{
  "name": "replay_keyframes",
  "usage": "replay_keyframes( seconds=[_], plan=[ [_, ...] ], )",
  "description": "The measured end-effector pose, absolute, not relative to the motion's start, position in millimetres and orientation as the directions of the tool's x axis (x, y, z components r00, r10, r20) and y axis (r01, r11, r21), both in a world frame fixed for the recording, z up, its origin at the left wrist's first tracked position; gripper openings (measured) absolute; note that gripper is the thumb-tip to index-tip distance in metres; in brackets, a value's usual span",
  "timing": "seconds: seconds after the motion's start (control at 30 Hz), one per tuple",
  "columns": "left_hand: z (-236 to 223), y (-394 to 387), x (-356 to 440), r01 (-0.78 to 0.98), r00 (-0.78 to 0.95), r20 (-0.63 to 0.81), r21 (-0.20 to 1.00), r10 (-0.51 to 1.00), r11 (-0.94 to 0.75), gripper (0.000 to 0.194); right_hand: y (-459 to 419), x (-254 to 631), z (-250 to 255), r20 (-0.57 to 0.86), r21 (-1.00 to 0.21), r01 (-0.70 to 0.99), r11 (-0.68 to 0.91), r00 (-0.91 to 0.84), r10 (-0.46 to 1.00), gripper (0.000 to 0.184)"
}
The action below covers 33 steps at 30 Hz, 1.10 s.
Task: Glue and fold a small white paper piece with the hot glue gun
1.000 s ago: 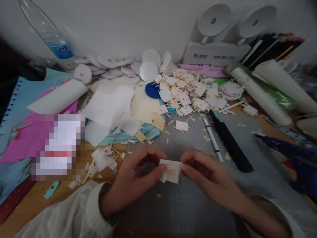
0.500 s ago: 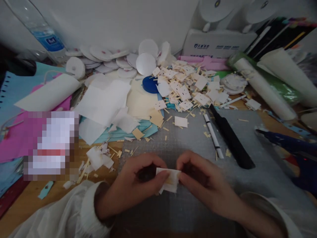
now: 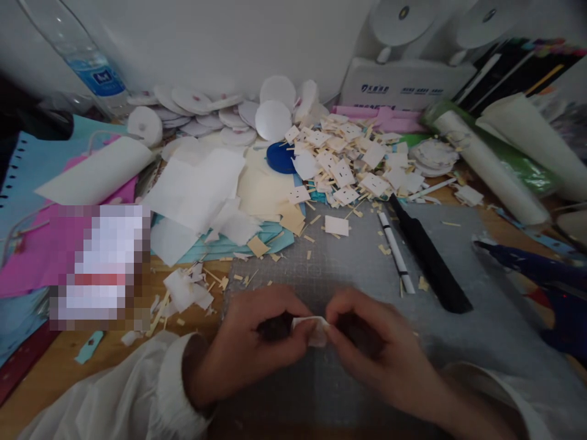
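Between my two hands is a small folded piece of white paper (image 3: 317,336), held above the grey cutting mat (image 3: 358,391). The thumb and fingers of my left hand (image 3: 261,342) pinch its left side. My right hand (image 3: 385,348) grips the right edge between thumb and forefinger. Part of the paper is hidden behind the fingers. Beyond the hands, a white paper rectangle (image 3: 337,225) lies on the mat. A heap of small white paper squares with thin strips (image 3: 343,165) rises behind it, some marked with black dashes.
Right of my hands lie a white pen (image 3: 395,250), a black sheathed tool (image 3: 431,256) and a blue glue gun (image 3: 550,275). At the left are paper scraps (image 3: 188,287) and loose white sheets (image 3: 202,177). White discs (image 3: 275,119) line the wall beside a water bottle (image 3: 98,73).
The paper has been folded smaller, its lower flap and the tan patch on it no longer showing. Both hands keep their grip, and the view has shifted slightly.
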<state>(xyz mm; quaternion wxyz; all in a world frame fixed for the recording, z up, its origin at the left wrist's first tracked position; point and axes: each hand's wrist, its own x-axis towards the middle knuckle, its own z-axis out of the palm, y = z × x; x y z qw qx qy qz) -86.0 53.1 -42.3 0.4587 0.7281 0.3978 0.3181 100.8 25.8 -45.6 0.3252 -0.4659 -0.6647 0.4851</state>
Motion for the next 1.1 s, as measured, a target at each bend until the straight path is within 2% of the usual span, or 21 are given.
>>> replay_keyframes(
  seconds=[0.33, 0.53, 0.87, 0.97, 1.1],
  plan=[
    [-42.4, 52.6, -83.9, 0.305, 0.463, 0.083, 0.920, 0.882, -0.246, 0.009, 25.1, 98.8, -44.3, -0.026, -0.924, 0.369, 0.100, -0.322, 0.946, 0.008],
    [-39.8, 53.6, -83.4, 0.318, 0.455, -0.015, 0.937, 0.891, -0.147, 0.010, 26.3, 99.6, -43.1, -0.088, -0.965, 0.264, 0.001, -0.323, 0.942, 0.009],
    [-41.4, 55.3, -84.5, 0.196, 0.490, -0.119, 0.980, 0.864, 0.023, 0.008, 26.5, 102.8, -41.5, -0.299, -0.946, 0.001, -0.326, -0.399, 0.867, 0.017],
    [-42.1, 55.1, -84.7, 0.159, 0.497, -0.126, 0.986, 0.858, 0.053, 0.008, 27.4, 102.1, -40.2, -0.311, -0.933, -0.039, -0.358, -0.417, 0.854, 0.018],
    [-41.6, 54.3, -84.1, 0.204, 0.472, -0.106, 0.979, 0.875, 0.009, 0.005, 27.8, 101.6, -41.4, -0.295, -0.948, 0.008, -0.318, -0.399, 0.868, 0.018]
  ],
)
